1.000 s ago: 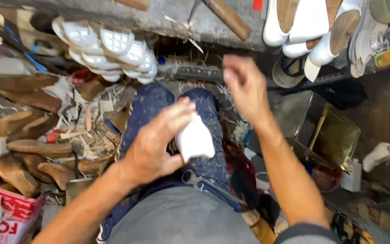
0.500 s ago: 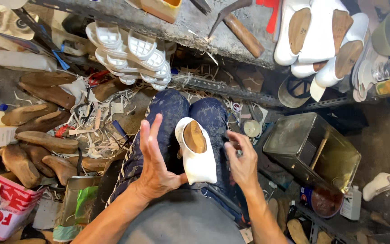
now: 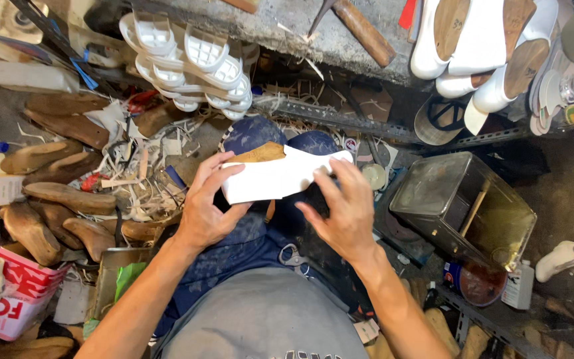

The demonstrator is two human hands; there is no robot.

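Head view: both hands, left (image 3: 204, 213) and right (image 3: 343, 213), grip white shoe piece (image 3: 277, 176) edges above crowded knees.

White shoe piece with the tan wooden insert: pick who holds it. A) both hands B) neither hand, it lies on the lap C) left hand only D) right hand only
A: the left hand grips one end of the white shoe piece and the right hand fingers touch the other end.

Upper (image 3: 280, 178): matt white, smooth, tan leathery lining. Lasts (image 3: 68, 197): worn brown wood. Tin (image 3: 463, 209): dull scuffed metal. Soles (image 3: 187, 66): white plastic.
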